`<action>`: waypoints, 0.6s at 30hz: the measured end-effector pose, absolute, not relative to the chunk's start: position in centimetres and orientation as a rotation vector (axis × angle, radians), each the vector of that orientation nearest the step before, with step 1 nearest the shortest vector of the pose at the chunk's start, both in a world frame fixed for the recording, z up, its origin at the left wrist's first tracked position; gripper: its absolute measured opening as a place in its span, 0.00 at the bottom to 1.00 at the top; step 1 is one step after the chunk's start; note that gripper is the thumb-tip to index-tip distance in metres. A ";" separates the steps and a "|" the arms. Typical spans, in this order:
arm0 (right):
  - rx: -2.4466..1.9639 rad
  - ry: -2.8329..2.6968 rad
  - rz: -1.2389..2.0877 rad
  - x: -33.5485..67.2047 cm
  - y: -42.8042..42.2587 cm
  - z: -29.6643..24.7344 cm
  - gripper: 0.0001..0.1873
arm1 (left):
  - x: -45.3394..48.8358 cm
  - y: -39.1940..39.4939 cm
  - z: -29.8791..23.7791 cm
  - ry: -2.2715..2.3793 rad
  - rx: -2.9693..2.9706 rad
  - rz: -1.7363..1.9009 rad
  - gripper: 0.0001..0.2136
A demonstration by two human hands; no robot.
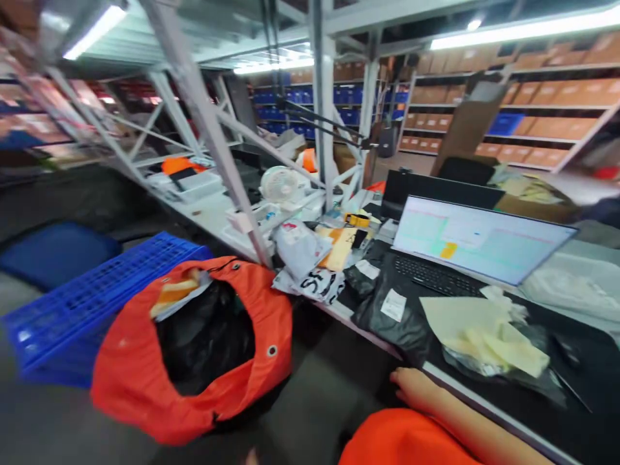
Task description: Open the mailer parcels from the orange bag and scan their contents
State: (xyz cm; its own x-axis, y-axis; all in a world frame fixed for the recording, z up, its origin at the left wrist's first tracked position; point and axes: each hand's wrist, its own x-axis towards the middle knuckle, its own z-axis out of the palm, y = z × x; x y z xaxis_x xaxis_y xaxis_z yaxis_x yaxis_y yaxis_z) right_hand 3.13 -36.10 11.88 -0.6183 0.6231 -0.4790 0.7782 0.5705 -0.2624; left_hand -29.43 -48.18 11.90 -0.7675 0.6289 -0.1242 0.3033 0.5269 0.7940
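Observation:
My right hand [411,386] rests against the near edge of the dark table [489,403], the bare forearm running off to the lower right above an orange sleeve [402,442]. Its fingers are tucked out of sight at the edge, and nothing shows in them. A small pale tip at the bottom edge [250,457] may be my left hand; its fingers are not visible. Nearest the right hand lie black plastic mail bags [387,323] with white labels and a clear bag of yellowish sheets [494,349]. To the left, an orange sack [145,381] gapes open with a black bag inside.
An open laptop [479,242] stands on the table behind the bags. White and yellow parcels [310,258] crowd the table's far end by a slanted steel post [217,148]. A blue plastic crate [87,290] sits left of the sack. Shelves of cartons fill the background.

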 end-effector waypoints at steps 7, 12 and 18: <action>1.906 2.396 -0.402 13.9 -34.5 11.7 0.32 | -17.7 -46.4 5.4 2.006 1.120 0.966 0.12; 2.470 1.966 -0.331 21.1 -31.6 10.2 0.53 | -11.9 -39.0 5.6 1.741 1.437 0.994 0.16; 2.377 2.057 -0.708 24.7 -27.7 6.9 0.48 | -5.5 -34.1 6.0 1.556 1.600 0.897 0.15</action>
